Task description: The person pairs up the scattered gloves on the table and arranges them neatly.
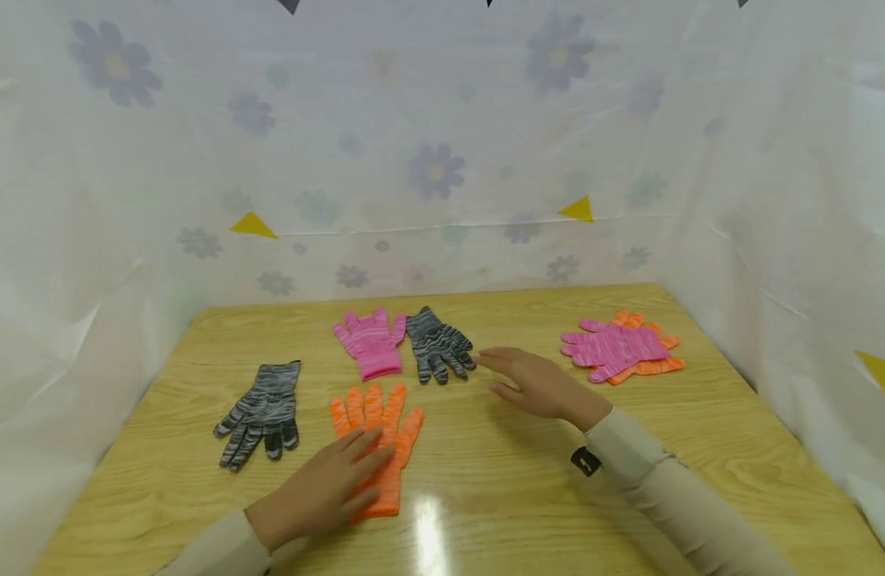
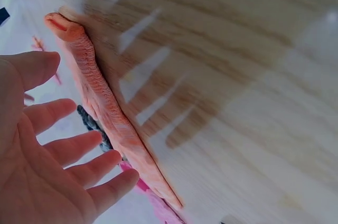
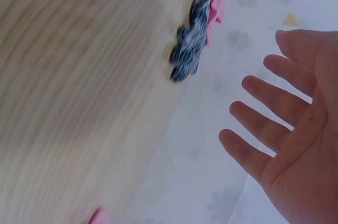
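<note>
Though probably soft and limp, best gripped at the cuff [image 2: 74, 31]: orange glove [image 1: 394, 430] beneath a hovering left hand [image 1: 323, 488]

Near the middle of a wood-grain table [image 1: 500, 496], laid flat, fingers toward the far side, cuff toward the near side. Above and partly hiding the orange glove, the left hand, palm down, fingers spread and fairly straight, gripping nothing; seen from the left wrist, apparently clear of the knit. Farther right, the right hand [image 1: 532, 384], in the air near the fingertips of a grey striped glove [image 1: 438, 344], fingers extended, likewise with nothing held.

Judging by the knit: light, floppy, stretchy, not fragile, unlikely to slip on bare skin. Likely to droop if lifted by one finger end; better pinched at the cuff, with mouth slightly raised and parted, or held at both ends to stay flat.

Round about: to the left, another grey glove [image 1: 265, 410]; at the far middle, a pink glove [image 1: 374, 344]; at the far right, a second pink glove [image 1: 618, 350] across a second orange one [image 1: 647, 367].
</note>
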Demonstrator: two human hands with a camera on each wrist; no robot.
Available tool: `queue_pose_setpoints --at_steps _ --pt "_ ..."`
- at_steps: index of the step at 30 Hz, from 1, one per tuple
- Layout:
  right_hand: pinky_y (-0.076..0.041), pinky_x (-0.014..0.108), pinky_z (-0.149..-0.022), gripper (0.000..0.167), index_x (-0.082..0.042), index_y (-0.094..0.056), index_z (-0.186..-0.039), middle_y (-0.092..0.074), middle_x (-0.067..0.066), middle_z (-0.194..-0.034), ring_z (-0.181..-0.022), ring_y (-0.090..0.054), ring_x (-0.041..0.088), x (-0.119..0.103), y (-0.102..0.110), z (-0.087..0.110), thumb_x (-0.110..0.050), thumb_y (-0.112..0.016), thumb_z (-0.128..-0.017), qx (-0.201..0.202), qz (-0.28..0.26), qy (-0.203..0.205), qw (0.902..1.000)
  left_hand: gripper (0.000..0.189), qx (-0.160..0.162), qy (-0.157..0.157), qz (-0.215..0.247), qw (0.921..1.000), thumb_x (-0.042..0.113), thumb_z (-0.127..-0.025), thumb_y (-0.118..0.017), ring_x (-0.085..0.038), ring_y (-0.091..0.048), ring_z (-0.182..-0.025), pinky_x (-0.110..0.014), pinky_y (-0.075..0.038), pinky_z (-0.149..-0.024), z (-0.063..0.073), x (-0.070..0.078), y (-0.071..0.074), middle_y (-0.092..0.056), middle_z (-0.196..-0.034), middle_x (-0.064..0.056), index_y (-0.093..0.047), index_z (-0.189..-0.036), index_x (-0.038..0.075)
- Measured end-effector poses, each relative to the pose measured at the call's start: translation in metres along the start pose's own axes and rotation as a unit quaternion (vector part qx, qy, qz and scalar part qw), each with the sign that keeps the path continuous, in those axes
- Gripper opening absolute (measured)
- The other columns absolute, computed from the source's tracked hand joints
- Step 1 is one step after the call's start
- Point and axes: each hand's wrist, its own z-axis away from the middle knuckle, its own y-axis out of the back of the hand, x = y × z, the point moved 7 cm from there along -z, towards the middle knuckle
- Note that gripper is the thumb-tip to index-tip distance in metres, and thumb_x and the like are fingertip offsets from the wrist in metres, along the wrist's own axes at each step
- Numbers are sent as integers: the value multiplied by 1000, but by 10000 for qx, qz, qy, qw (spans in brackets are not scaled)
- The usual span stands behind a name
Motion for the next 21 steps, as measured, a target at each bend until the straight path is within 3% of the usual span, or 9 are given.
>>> queue_pose_setpoints --at_steps 5,10,12,13,15,18,21 --pt "-41 54 -102 47 -9 -46 -143 -45 16 -144 -131 -43 36 30 11 21 -23 -54 -98 266 -9 -309 9992 53 40 -19 167 9999 31 -97 -56 -42 -35 -135 -56 -37 -106 5 0 2 -34 -151 -18 -43 -145 12" --pt "-38 60 -102 43 -4 -49 -138 -48 21 -140 -129 -42 41 72 24 52 -19 -55 -98 667 -372 -839 9935 53 38 -72 194 9998 32 -97 -56 -42 -36 -134 -56 -38 -104 8 0 2 -35 -151 -18 -43 -145 13" --pt "-42 59 -97 40 -1 -51 -136 -48 23 -138 -127 -43 43 90 32 66 -13 -55 -97 976 -524 -988 9889 53 58 -88 179 9998 32 -97 -56 -42 -36 -134 -56 -39 -104 8 -1 2 -36 -150 -18 -43 -145 13" --pt "-47 57 -90 39 0 -52 -135 -55 24 -130 -117 -51 43 100 36 73 -12 -55 -97 1115 -564 -1105 9860 53 68 -94 172 9998 32 -97 -56 -42 -37 -134 -56 -39 -104 9 -1 2 -36 -150 -18 -43 -145 14" --pt "-49 55 -81 37 3 -53 -132 -56 28 -125 -110 -54 46 119 45 90 -10 -54 -97 1353 -567 -1449 9785 52 86 -115 141 9998 32 -97 -56 -41 -38 -133 -56 -40 -103 9 -1 1 -37 -149 -18 -44 -144 13" --pt "-49 54 -71 40 7 -51 -131 -54 34 -122 -95 -56 48 149 53 118 -16 -50 -99 1307 -610 -2390 9603 52 90 -144 103 9998 33 -97 -56 -41 -39 -133 -56 -41 -102 10 -1 0 -38 -148 -18 -45 -144 13" --pt "-46 61 -79 46 13 -49 -127 -46 40 -127 -103 -51 54 174 54 144 -23 -49 -98 975 -655 -3317 9360 52 71 -157 77 9998 33 -97 -55 -40 -39 -133 -55 -42 -101 10 -1 -1 -39 -148 -18 -44 -144 13"
